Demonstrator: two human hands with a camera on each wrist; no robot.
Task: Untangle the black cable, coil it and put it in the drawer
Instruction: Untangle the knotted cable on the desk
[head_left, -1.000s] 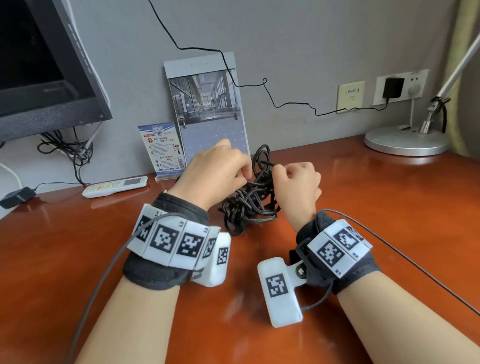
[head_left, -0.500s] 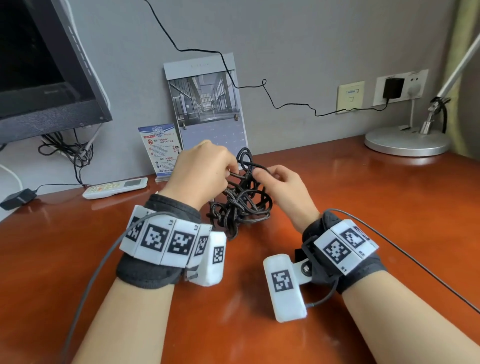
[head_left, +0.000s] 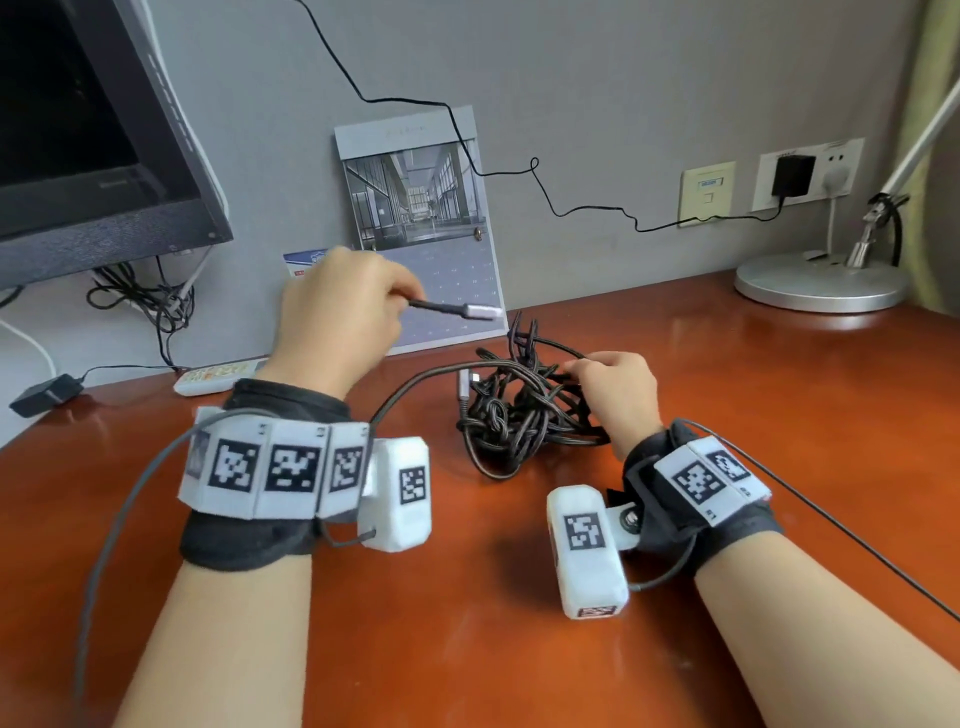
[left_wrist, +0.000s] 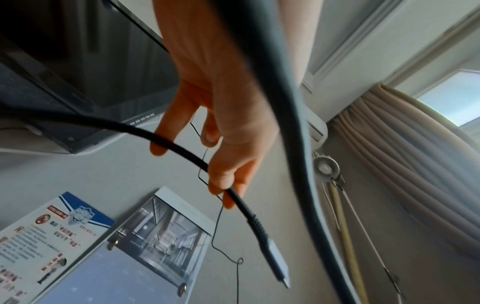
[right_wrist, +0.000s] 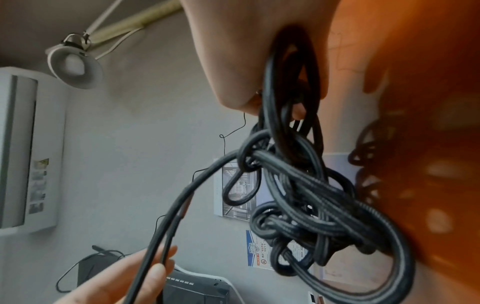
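A tangled black braided cable (head_left: 524, 410) lies in a knot on the reddish wooden desk (head_left: 727, 415). My left hand (head_left: 348, 312) is raised above the desk and pinches one end of the cable, whose silver plug (head_left: 483, 310) points right; thumb and forefinger (left_wrist: 223, 179) hold the cord just behind the plug (left_wrist: 278, 265). A free strand runs from this hand down to the knot. My right hand (head_left: 613, 384) grips the right side of the knot (right_wrist: 293, 185). The second silver plug (head_left: 464, 387) rests at the knot's left edge. No drawer is in view.
A calendar (head_left: 421, 218) and a leaflet lean on the wall behind the hands. A monitor (head_left: 88, 135) stands at the left with a white remote (head_left: 213, 376) below it. A lamp base (head_left: 821, 283) sits at the right, near a wall socket with a charger (head_left: 792, 174).
My left hand has pulled one cable end out of the knot and lifted it up and left, showing the silver plug. The right hand has dropped to hold the knot on the desk.
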